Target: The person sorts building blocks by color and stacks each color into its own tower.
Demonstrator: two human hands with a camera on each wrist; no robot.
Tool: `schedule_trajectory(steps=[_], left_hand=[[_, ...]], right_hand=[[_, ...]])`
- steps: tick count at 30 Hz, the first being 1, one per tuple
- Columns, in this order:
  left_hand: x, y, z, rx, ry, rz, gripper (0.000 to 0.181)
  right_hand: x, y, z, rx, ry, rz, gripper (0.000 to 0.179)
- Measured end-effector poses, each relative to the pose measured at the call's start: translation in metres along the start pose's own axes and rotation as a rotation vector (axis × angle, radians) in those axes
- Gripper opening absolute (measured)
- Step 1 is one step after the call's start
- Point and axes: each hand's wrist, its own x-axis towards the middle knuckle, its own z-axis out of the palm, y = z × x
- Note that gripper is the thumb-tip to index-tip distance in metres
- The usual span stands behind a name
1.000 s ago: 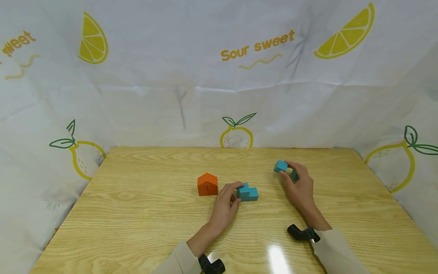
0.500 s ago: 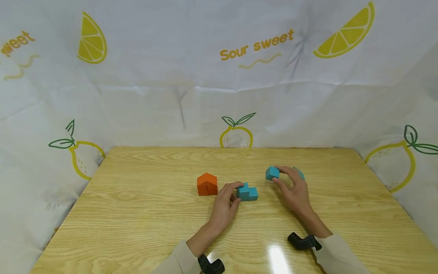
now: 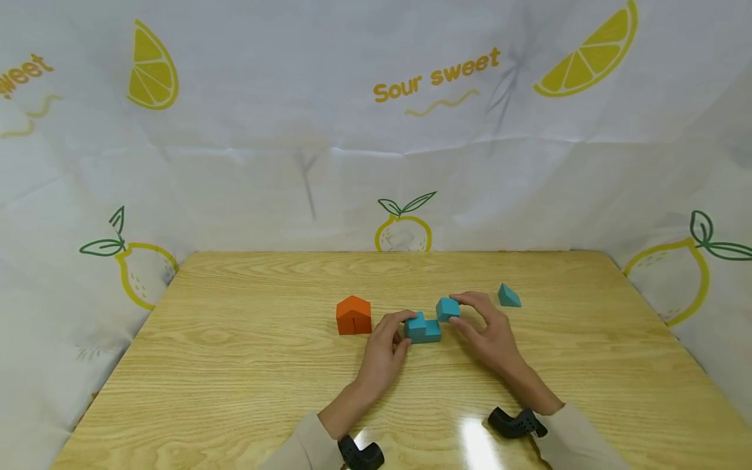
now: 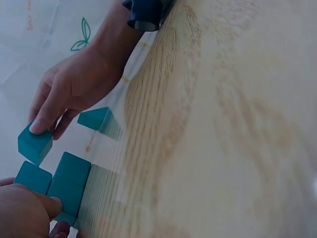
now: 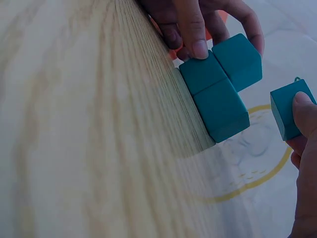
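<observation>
A small stepped stack of blue blocks [image 3: 431, 332] stands on the table, with two blocks side by side at the bottom and one on top at the left. My left hand [image 3: 378, 356] pinches the stack's left end, its thumb on a lower block and a finger at the upper block [image 5: 238, 59]. Just right of the stack, my right hand [image 3: 492, 339] grips another blue block [image 3: 448, 309] between thumb and fingers. That block [image 4: 34, 141] is apart from the stack and raised above the table in the left wrist view.
A blue triangular block [image 3: 508, 296] lies behind the right hand. An orange house-shaped group of blocks [image 3: 354, 316] stands left of the left hand. Behind the wooden table [image 3: 235, 378] hangs a white cloth [image 3: 282, 170] printed with lemons.
My right hand has carried its blue block left and nearer, to beside the stack. The triangular block behind it has come into full view. My left hand has stayed on the stack.
</observation>
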Motion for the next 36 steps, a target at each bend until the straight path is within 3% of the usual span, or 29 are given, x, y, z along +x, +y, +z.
schedule_trajectory(steps=[12,30,36], left_hand=[[0.001,0.002,-0.001,-0.01,-0.006,0.004,0.052],[0.001,0.0,0.0,0.001,0.013,0.027,0.054],[0.001,0.001,-0.001,0.001,0.004,0.01,0.053]], right_hand=[[0.001,-0.01,0.008,0.013,-0.053,-0.031,0.046],[0.002,-0.014,0.012,-0.013,-0.108,-0.009,0.045],[-0.004,-0.001,0.015,-0.016,-0.113,0.007,0.045]])
